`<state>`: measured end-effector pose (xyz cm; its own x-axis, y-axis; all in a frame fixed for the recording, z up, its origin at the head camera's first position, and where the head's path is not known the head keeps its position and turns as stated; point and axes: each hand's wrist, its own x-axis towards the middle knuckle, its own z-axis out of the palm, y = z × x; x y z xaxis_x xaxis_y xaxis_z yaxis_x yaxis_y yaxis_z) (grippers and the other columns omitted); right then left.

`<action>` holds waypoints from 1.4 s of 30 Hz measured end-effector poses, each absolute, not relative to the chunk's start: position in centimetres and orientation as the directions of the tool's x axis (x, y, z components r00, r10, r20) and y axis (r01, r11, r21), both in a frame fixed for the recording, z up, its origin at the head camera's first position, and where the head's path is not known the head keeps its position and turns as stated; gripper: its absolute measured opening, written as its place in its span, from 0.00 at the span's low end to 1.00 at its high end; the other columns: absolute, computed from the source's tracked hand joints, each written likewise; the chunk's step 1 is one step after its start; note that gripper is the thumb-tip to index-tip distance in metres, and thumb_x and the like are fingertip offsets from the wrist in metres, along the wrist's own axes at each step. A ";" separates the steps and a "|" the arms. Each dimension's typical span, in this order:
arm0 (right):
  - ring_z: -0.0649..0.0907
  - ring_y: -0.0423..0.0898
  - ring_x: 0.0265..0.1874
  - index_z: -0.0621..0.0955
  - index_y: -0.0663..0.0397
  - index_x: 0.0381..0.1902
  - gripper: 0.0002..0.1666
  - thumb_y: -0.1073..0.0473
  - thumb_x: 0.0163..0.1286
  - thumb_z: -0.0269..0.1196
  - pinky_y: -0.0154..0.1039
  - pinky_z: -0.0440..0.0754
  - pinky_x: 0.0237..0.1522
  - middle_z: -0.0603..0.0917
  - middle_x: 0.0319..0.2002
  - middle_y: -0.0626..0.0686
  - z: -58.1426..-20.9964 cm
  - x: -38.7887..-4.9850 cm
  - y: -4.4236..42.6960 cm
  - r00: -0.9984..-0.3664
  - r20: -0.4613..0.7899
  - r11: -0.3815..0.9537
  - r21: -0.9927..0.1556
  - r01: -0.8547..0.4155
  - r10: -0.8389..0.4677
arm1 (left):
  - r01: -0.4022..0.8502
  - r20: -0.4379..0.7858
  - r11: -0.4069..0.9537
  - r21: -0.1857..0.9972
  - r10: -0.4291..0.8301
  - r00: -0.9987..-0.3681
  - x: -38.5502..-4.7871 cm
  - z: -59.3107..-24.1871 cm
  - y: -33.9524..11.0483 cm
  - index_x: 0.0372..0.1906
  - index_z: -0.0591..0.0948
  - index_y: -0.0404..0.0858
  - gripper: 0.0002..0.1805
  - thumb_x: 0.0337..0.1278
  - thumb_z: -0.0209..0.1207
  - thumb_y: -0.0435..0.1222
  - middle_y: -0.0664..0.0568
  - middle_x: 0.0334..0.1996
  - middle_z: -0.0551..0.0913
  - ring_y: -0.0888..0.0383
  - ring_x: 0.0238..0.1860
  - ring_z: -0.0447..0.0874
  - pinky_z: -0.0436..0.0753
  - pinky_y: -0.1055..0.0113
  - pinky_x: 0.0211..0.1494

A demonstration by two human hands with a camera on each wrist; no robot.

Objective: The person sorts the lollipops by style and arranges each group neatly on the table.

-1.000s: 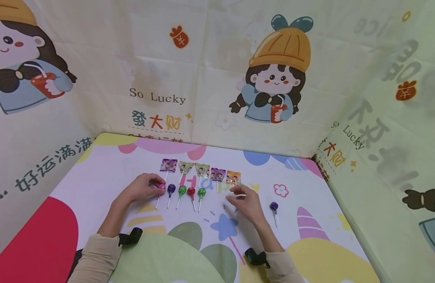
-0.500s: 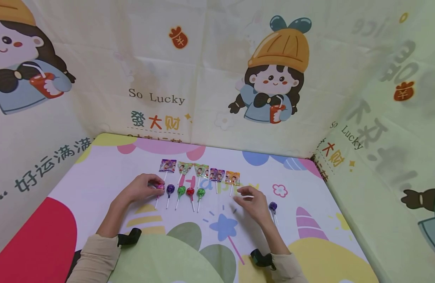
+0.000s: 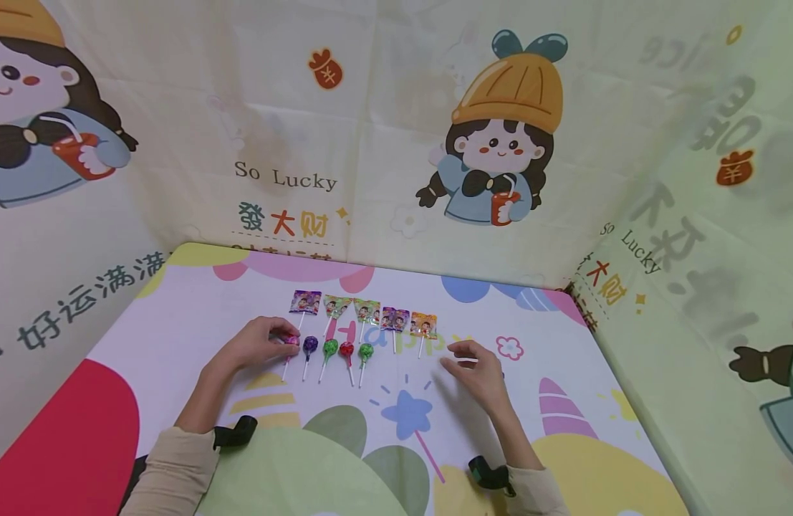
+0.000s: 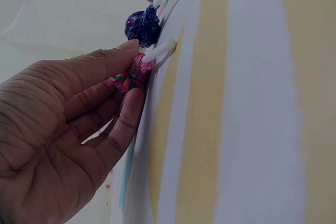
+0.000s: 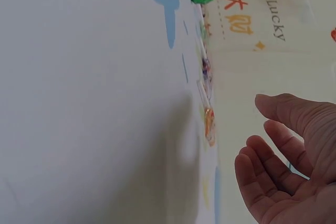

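Observation:
My left hand (image 3: 257, 342) pinches a round pink lollipop (image 4: 137, 72) between thumb and fingers, at the left end of the front row. Beside it lie a purple lollipop (image 3: 310, 345), a green lollipop (image 3: 330, 347), a red lollipop (image 3: 347, 349) and another green lollipop (image 3: 366, 352), sticks toward me. My right hand (image 3: 480, 373) hovers over the table with fingers loosely bent and nothing in them. Nearest on its left is a lollipop in a flat orange wrapper (image 3: 424, 325). A single purple lollipop is almost wholly hidden behind this hand.
Behind the front row runs a back row of flat-wrapped lollipops, with a purple wrapper (image 3: 306, 302) at its left end. The printed table (image 3: 274, 473) is bounded by a cloth wall (image 3: 383, 143) behind and at both sides.
My right hand has moved away to the right from the orange-wrapped lollipop, now covering the lone purple lollipop. My left hand stays on the pink lollipop.

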<state>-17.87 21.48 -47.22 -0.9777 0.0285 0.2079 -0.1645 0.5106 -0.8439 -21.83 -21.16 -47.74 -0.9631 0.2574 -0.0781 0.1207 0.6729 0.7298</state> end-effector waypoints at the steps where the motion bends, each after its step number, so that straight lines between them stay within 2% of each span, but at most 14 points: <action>1: 0.86 0.58 0.48 0.86 0.63 0.44 0.16 0.66 0.58 0.76 0.51 0.85 0.53 0.87 0.46 0.63 -47.2 -17.9 21.7 -0.977 0.210 0.510 -0.844 -0.165 0.033 | 0.119 -0.078 0.673 0.730 0.255 -0.964 -21.8 -47.7 -21.2 0.49 0.85 0.35 0.17 0.58 0.72 0.39 0.46 0.42 0.85 0.47 0.47 0.79 0.77 0.46 0.59; 8: 0.86 0.57 0.48 0.86 0.63 0.45 0.18 0.64 0.58 0.77 0.51 0.85 0.54 0.87 0.46 0.63 -47.3 -17.9 22.7 -0.977 0.203 0.530 -0.837 -0.134 0.073 | 0.125 -0.073 0.673 0.729 0.259 -0.963 -22.0 -47.9 -21.2 0.49 0.85 0.35 0.17 0.58 0.72 0.39 0.47 0.42 0.85 0.47 0.47 0.79 0.78 0.46 0.59; 15: 0.86 0.58 0.49 0.85 0.66 0.46 0.19 0.62 0.60 0.77 0.52 0.84 0.55 0.87 0.46 0.63 -47.2 -17.7 23.9 -0.974 0.213 0.560 -0.818 -0.131 0.083 | 0.115 -0.083 0.676 0.728 0.254 -0.963 -22.0 -48.1 -21.2 0.50 0.85 0.35 0.18 0.58 0.72 0.40 0.48 0.42 0.85 0.49 0.47 0.79 0.78 0.47 0.59; 20: 0.86 0.58 0.49 0.85 0.64 0.46 0.18 0.63 0.59 0.76 0.51 0.84 0.55 0.87 0.47 0.63 -47.1 -17.6 24.9 -0.969 0.220 0.579 -0.807 -0.115 0.115 | 0.107 -0.089 0.675 0.730 0.249 -0.964 -21.9 -48.1 -21.2 0.50 0.85 0.35 0.18 0.58 0.72 0.40 0.48 0.42 0.85 0.49 0.47 0.79 0.78 0.47 0.59; 29: 0.83 0.60 0.54 0.84 0.63 0.50 0.23 0.59 0.61 0.76 0.53 0.81 0.59 0.85 0.52 0.63 -47.0 -17.3 26.4 -0.974 0.189 0.590 -0.804 -0.078 0.129 | 0.127 -0.072 0.674 0.727 0.259 -0.963 -22.0 -48.2 -21.2 0.50 0.85 0.35 0.18 0.58 0.72 0.39 0.49 0.41 0.85 0.50 0.45 0.79 0.78 0.49 0.58; 33: 0.82 0.60 0.55 0.83 0.64 0.51 0.24 0.59 0.61 0.76 0.54 0.80 0.61 0.85 0.52 0.61 -47.3 -17.2 26.9 -0.975 0.183 0.593 -0.802 -0.077 0.122 | 0.127 -0.074 0.673 0.729 0.262 -0.962 -22.0 -48.3 -21.2 0.50 0.85 0.34 0.18 0.58 0.72 0.40 0.49 0.41 0.85 0.50 0.45 0.79 0.78 0.49 0.57; 42: 0.81 0.61 0.57 0.82 0.66 0.51 0.21 0.64 0.62 0.74 0.57 0.76 0.65 0.85 0.52 0.65 -48.0 -17.0 28.2 -0.974 0.197 0.633 -0.770 -0.085 0.109 | 0.110 -0.089 0.676 0.729 0.252 -0.964 -21.9 -48.4 -21.2 0.51 0.84 0.35 0.19 0.59 0.72 0.40 0.48 0.42 0.85 0.50 0.46 0.78 0.78 0.48 0.58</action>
